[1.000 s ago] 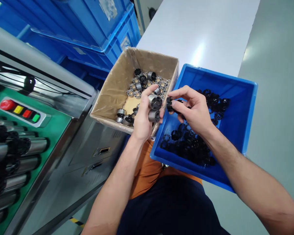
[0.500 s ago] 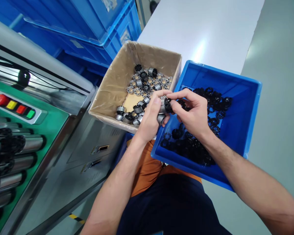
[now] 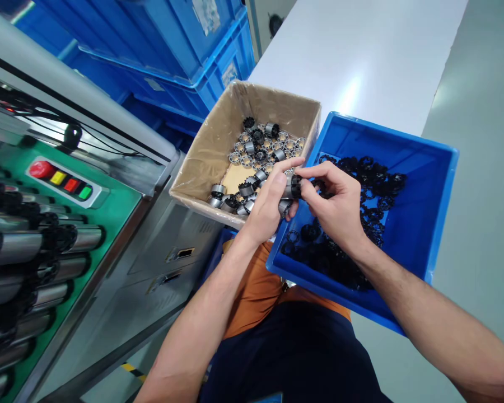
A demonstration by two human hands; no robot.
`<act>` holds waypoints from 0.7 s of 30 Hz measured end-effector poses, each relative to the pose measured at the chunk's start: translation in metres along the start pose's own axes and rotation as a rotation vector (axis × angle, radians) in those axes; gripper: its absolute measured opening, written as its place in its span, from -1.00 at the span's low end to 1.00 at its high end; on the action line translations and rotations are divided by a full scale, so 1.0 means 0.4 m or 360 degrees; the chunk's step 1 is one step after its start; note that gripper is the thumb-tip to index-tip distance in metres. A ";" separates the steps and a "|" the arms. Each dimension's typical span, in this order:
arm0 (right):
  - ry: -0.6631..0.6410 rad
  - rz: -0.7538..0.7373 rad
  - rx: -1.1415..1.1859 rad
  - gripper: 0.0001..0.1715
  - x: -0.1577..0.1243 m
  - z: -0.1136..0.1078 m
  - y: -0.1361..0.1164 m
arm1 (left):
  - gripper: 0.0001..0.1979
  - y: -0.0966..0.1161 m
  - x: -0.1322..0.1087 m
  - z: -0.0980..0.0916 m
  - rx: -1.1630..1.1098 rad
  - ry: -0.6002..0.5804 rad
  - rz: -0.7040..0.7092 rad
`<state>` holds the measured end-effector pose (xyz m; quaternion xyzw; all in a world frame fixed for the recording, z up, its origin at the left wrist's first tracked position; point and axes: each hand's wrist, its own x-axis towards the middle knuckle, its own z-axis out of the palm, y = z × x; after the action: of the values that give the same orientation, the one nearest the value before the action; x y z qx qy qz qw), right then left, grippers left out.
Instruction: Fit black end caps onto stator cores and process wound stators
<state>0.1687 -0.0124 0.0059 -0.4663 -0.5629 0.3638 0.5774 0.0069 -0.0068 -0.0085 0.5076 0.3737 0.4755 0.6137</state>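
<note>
My left hand is closed round silver metal rings, held between the cardboard box and the blue bin. My right hand pinches a black plastic ring and presses it against the metal ring in the left hand. The cardboard box holds several silver rings, some with black inserts. The blue bin holds a heap of black plastic rings. Both containers rest on my lap.
A machine with a green panel, coloured buttons and rows of metal rods loaded with parts stands at the left. Stacked blue crates sit behind the box. A white table runs away at the top.
My hands were apart a second ago; they have come together, with the black ring now against the metal ring. The view has shifted slightly.
</note>
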 end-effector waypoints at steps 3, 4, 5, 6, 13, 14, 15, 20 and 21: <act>-0.0030 0.0000 -0.0049 -0.86 0.002 -0.006 -0.011 | -0.30 -0.001 0.001 0.000 -0.0024 0.0001 -0.0011; -0.0017 -0.0062 -0.0092 -0.84 0.002 -0.007 -0.012 | -0.31 -0.001 0.001 0.001 -0.0029 -0.0003 -0.0005; -0.0003 -0.0119 -0.0131 -0.82 0.002 -0.009 -0.013 | -0.32 -0.002 0.002 0.001 -0.0032 -0.0008 0.0002; 0.0007 -0.0149 -0.0153 -0.81 0.002 -0.010 -0.013 | -0.33 -0.003 0.002 0.000 -0.0036 -0.0012 0.0009; 0.0007 -0.0355 -0.0205 -0.83 0.008 -0.019 -0.014 | -0.28 -0.006 0.003 -0.010 -0.0043 -0.0103 -0.0019; 0.0005 -0.0392 -0.0229 -0.83 0.006 -0.018 -0.017 | -0.29 -0.007 0.003 -0.010 -0.0040 -0.0108 -0.0020; -0.0005 -0.0362 -0.0229 -0.83 0.004 -0.016 -0.020 | -0.30 -0.008 0.002 -0.008 -0.0035 -0.0111 -0.0021; -0.0109 -0.0017 -0.0196 -0.85 0.009 -0.023 -0.019 | -0.32 -0.010 0.003 0.001 -0.0052 -0.0141 -0.0010; -0.0143 -0.0023 -0.0242 -0.83 0.017 -0.030 -0.013 | -0.32 -0.007 0.007 -0.006 -0.0050 -0.0120 -0.0003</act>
<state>0.1807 -0.0093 0.0139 -0.4878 -0.6176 0.3364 0.5171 0.0061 -0.0035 -0.0117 0.5150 0.3432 0.4612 0.6358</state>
